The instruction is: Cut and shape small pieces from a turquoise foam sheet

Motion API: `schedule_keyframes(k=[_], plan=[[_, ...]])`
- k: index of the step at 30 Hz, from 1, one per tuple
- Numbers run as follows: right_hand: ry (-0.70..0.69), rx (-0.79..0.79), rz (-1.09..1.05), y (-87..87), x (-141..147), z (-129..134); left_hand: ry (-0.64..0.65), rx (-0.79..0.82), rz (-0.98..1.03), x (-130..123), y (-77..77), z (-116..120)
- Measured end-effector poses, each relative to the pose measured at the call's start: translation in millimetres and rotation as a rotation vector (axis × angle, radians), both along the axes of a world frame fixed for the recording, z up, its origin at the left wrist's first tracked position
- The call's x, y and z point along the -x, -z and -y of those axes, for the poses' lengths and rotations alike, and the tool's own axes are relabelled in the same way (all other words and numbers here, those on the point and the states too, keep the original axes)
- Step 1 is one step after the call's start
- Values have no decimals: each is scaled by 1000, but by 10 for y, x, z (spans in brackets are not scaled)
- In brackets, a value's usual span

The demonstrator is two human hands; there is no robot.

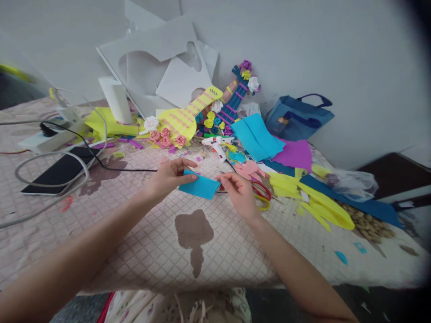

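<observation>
A small rectangle of blue craft paper is held between my two hands above the quilted table cover. My left hand pinches its left end, thumb on the front face. At the right end, the fingertips of my right hand close on the paper's edge. Just behind the paper lies a white glue gun. Scissors with red and yellow handles lie beside my right hand, partly hidden by it.
A yellow paper guitar and a blue one with paper flowers stand at the back. Blue sheets, yellow strips and a blue bag are on the right. A phone-like black slab and cables lie left.
</observation>
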State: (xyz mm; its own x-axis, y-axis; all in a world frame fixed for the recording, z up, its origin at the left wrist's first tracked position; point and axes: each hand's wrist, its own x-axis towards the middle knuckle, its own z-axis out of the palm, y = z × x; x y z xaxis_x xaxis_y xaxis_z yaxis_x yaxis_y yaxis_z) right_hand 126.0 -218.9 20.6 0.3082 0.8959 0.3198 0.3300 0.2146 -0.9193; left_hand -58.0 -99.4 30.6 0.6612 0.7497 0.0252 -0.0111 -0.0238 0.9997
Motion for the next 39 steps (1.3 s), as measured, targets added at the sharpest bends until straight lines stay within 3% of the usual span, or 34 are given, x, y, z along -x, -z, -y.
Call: schedule_keyframes(k=[3, 7, 11, 17, 22, 24, 28, 35, 39], plan=[[-49, 1, 1, -46, 6, 23, 33, -9, -31, -11, 9, 40], [-186, 117, 102, -41, 47, 36, 94, -36, -49, -47, 44, 126], [-211, 160, 113, -6, 104, 22, 137, -45, -35, -76, 71, 183], [-207, 159, 77, 11, 110, 11, 57, 53, -18, -54, 25, 128], [-106, 150, -1, 66, 59, -17, -71, 162, 69, -34, -10, 33], [-89, 146, -51, 77, 55, -27, -40, 178, 61, -41, -5, 51], [-146, 167, -120, 84, 100, -33, 84, 134, 18, -80, 50, 154], [-251, 234, -182, 118, 108, -41, -81, 177, 128, -77, 71, 101], [-294, 266, -119, 67, 52, -28, -88, 157, 140, -29, 19, 11]])
